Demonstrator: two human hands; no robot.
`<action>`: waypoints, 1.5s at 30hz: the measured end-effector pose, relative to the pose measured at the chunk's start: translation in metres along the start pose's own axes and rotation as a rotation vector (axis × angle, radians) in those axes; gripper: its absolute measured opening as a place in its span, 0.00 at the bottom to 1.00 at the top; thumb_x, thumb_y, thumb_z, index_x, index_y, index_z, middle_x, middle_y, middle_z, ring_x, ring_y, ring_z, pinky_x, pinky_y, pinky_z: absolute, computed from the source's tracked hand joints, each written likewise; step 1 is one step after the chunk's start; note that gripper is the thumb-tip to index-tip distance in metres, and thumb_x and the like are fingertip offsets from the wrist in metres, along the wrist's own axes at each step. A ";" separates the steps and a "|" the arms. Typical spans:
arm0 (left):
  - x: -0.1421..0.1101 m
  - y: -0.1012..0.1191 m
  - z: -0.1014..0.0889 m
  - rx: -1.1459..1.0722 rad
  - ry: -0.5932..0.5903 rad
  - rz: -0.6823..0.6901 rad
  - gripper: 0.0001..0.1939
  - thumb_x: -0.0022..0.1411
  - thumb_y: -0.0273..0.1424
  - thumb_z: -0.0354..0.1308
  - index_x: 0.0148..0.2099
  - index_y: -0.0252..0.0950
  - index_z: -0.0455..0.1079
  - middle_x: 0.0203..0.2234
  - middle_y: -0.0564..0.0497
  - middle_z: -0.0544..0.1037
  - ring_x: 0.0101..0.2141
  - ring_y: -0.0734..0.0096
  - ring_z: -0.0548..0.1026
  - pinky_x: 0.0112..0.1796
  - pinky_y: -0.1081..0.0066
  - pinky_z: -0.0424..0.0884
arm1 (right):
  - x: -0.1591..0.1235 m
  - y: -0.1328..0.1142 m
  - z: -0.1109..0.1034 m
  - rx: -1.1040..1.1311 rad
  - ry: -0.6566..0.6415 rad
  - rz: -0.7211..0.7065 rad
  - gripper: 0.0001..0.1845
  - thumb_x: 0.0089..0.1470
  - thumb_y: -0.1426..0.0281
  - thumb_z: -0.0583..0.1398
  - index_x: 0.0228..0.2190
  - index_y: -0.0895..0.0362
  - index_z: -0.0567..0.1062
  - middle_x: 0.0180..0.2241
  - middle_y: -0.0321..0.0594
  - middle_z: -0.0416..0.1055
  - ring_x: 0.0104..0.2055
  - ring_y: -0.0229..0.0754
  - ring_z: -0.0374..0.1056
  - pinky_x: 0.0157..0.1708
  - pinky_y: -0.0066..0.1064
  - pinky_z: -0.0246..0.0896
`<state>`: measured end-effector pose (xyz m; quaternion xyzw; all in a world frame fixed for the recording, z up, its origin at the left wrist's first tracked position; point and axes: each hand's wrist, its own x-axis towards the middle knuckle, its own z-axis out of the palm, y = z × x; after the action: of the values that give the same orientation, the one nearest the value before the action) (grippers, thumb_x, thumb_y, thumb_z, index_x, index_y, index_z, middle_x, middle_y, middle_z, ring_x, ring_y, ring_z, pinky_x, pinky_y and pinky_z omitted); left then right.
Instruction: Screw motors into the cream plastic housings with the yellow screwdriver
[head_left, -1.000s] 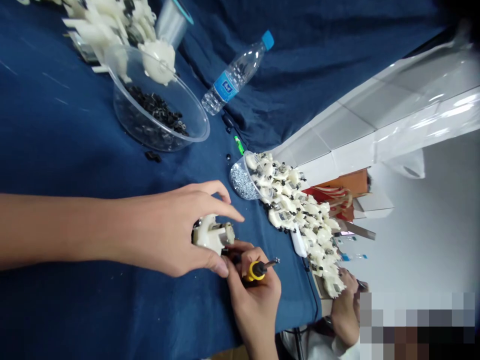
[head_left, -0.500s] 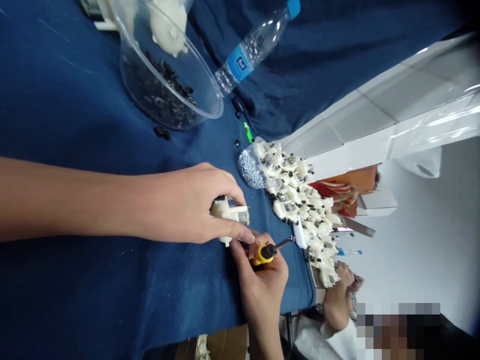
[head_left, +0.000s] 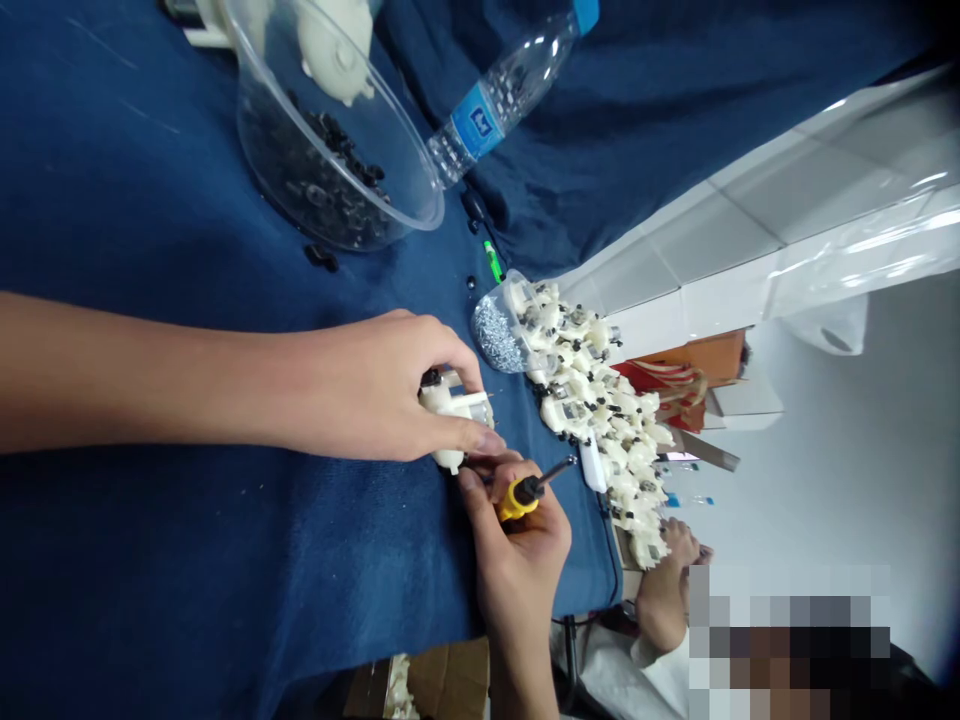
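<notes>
My left hand (head_left: 375,385) reaches in from the left edge, palm down and closed round a cream plastic motor housing (head_left: 448,400) with a silver motor in it. Part of the housing is hidden under my fingers. Coming from the bottom, my right hand (head_left: 525,545) is closed on a screwdriver (head_left: 521,497) with a yellow and black handle. Its metal shaft points up and right, away from the housing. The right thumb and fingertips are close to the lower side of the housing; whether they also pinch something small there is hidden.
A clear tub (head_left: 315,200) of black parts stands at upper left, near a water bottle (head_left: 476,120). Beyond my hands are a small cup of screws (head_left: 499,335) and a heap of cream housings (head_left: 600,400). Another person's arm (head_left: 664,600) is at lower right.
The whole view has shifted slightly. Both hands keep almost the same pose on the housing and the screwdriver, with the screwdriver's shaft tilted a little differently.
</notes>
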<state>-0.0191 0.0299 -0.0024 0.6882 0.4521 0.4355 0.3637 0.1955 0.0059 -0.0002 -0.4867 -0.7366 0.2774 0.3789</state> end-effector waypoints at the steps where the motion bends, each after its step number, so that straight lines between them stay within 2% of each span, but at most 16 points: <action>1: 0.000 0.000 0.000 -0.003 -0.002 0.002 0.18 0.55 0.48 0.63 0.42 0.43 0.78 0.37 0.53 0.80 0.35 0.66 0.77 0.36 0.70 0.72 | -0.001 0.000 -0.002 -0.006 0.018 -0.010 0.15 0.55 0.71 0.65 0.25 0.55 0.63 0.37 0.39 0.72 0.38 0.40 0.69 0.38 0.31 0.65; 4: -0.001 0.002 -0.001 -0.025 -0.011 -0.013 0.18 0.55 0.49 0.64 0.41 0.43 0.78 0.37 0.53 0.80 0.36 0.65 0.77 0.38 0.68 0.72 | -0.003 0.001 -0.019 -0.078 0.053 -0.061 0.10 0.55 0.68 0.65 0.29 0.55 0.69 0.39 0.40 0.70 0.37 0.39 0.68 0.36 0.29 0.64; 7: -0.001 0.004 -0.003 -0.046 -0.054 -0.029 0.17 0.57 0.48 0.62 0.41 0.42 0.78 0.37 0.52 0.79 0.36 0.65 0.77 0.38 0.68 0.72 | -0.002 0.004 -0.053 -0.209 0.045 -0.088 0.06 0.56 0.67 0.64 0.37 0.54 0.74 0.35 0.39 0.72 0.35 0.39 0.70 0.33 0.28 0.65; 9: -0.002 0.005 -0.004 -0.025 -0.055 -0.021 0.15 0.57 0.47 0.62 0.40 0.43 0.78 0.39 0.53 0.79 0.37 0.64 0.76 0.38 0.68 0.72 | 0.004 0.005 -0.077 -0.305 0.041 -0.099 0.07 0.56 0.68 0.65 0.38 0.54 0.77 0.35 0.40 0.75 0.34 0.40 0.72 0.33 0.28 0.66; 11: -0.003 0.006 -0.005 0.041 -0.014 0.002 0.13 0.57 0.43 0.62 0.41 0.44 0.77 0.41 0.54 0.78 0.40 0.63 0.75 0.40 0.67 0.71 | 0.014 0.003 -0.095 -0.431 -0.007 -0.133 0.07 0.56 0.67 0.65 0.38 0.54 0.79 0.35 0.41 0.77 0.35 0.43 0.73 0.35 0.32 0.67; 13: -0.005 0.007 -0.008 0.127 0.026 0.037 0.11 0.56 0.39 0.62 0.42 0.44 0.76 0.43 0.54 0.76 0.41 0.62 0.74 0.42 0.66 0.69 | 0.025 -0.002 -0.104 -0.559 -0.070 -0.194 0.07 0.56 0.66 0.65 0.38 0.54 0.81 0.36 0.43 0.78 0.38 0.46 0.73 0.40 0.37 0.66; 15: -0.006 0.008 -0.011 0.200 0.032 0.079 0.11 0.55 0.34 0.61 0.42 0.44 0.76 0.42 0.54 0.74 0.39 0.64 0.74 0.41 0.66 0.69 | 0.033 -0.008 -0.100 -0.580 -0.099 -0.218 0.07 0.59 0.65 0.63 0.37 0.54 0.80 0.35 0.42 0.78 0.39 0.46 0.72 0.42 0.38 0.65; 18: -0.006 0.008 -0.016 0.247 0.022 0.138 0.10 0.54 0.31 0.58 0.40 0.43 0.75 0.38 0.53 0.74 0.35 0.67 0.73 0.37 0.68 0.68 | 0.037 -0.015 -0.075 -0.370 -0.153 -0.086 0.08 0.62 0.63 0.59 0.38 0.53 0.74 0.29 0.36 0.72 0.30 0.39 0.67 0.31 0.30 0.63; 21: -0.005 0.009 -0.018 0.238 0.020 0.184 0.10 0.52 0.29 0.57 0.39 0.41 0.74 0.35 0.53 0.73 0.33 0.68 0.73 0.36 0.68 0.68 | 0.033 -0.015 -0.042 -0.223 -0.260 0.093 0.12 0.53 0.62 0.67 0.36 0.54 0.73 0.25 0.31 0.65 0.25 0.34 0.58 0.23 0.25 0.55; 24: -0.006 0.009 -0.017 0.196 -0.011 0.200 0.10 0.52 0.27 0.56 0.38 0.39 0.71 0.35 0.53 0.73 0.33 0.70 0.72 0.35 0.70 0.67 | 0.030 -0.009 -0.019 -0.185 -0.305 0.188 0.14 0.47 0.61 0.70 0.33 0.56 0.77 0.25 0.32 0.68 0.26 0.35 0.59 0.25 0.26 0.55; 28: -0.006 0.006 -0.014 0.173 -0.046 0.170 0.11 0.52 0.27 0.56 0.41 0.40 0.69 0.37 0.55 0.74 0.38 0.68 0.73 0.41 0.69 0.68 | 0.030 -0.001 -0.013 -0.151 -0.241 0.091 0.07 0.53 0.66 0.67 0.28 0.57 0.80 0.27 0.37 0.71 0.29 0.37 0.64 0.28 0.28 0.57; 31: -0.005 0.003 -0.014 0.163 -0.045 0.121 0.14 0.53 0.30 0.56 0.44 0.42 0.68 0.40 0.55 0.75 0.42 0.65 0.73 0.45 0.66 0.67 | 0.030 -0.001 -0.012 -0.084 -0.147 -0.008 0.04 0.51 0.71 0.68 0.26 0.57 0.80 0.30 0.39 0.75 0.33 0.39 0.70 0.34 0.28 0.63; 33: -0.003 0.002 -0.015 0.123 -0.063 0.076 0.16 0.54 0.31 0.56 0.47 0.43 0.69 0.40 0.56 0.77 0.40 0.64 0.75 0.42 0.66 0.69 | 0.029 -0.002 -0.010 -0.028 -0.097 -0.055 0.02 0.50 0.73 0.68 0.27 0.56 0.81 0.33 0.39 0.78 0.35 0.39 0.73 0.37 0.28 0.66; 38: 0.002 0.000 -0.015 -0.005 -0.111 0.001 0.19 0.51 0.33 0.56 0.47 0.45 0.69 0.32 0.58 0.78 0.30 0.66 0.75 0.31 0.68 0.69 | 0.032 -0.001 -0.001 0.020 -0.065 -0.206 0.08 0.49 0.79 0.67 0.29 0.54 0.82 0.34 0.38 0.80 0.34 0.39 0.76 0.36 0.27 0.69; 41: 0.002 -0.002 -0.014 -0.023 -0.106 0.002 0.19 0.49 0.32 0.57 0.46 0.45 0.70 0.32 0.58 0.78 0.29 0.67 0.75 0.31 0.69 0.69 | 0.035 0.000 0.002 0.028 -0.071 -0.246 0.11 0.48 0.80 0.68 0.33 0.52 0.83 0.34 0.37 0.80 0.35 0.39 0.76 0.36 0.27 0.70; 45: 0.001 -0.004 -0.012 0.001 -0.070 0.062 0.17 0.48 0.30 0.57 0.44 0.44 0.71 0.36 0.58 0.76 0.36 0.67 0.75 0.36 0.67 0.69 | 0.038 0.001 0.003 0.041 -0.102 -0.241 0.12 0.46 0.80 0.70 0.32 0.52 0.84 0.32 0.38 0.80 0.33 0.38 0.76 0.33 0.25 0.69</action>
<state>-0.0314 0.0334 -0.0012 0.7169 0.4179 0.4218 0.3654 0.1844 0.0419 0.0084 -0.3720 -0.8023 0.2690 0.3816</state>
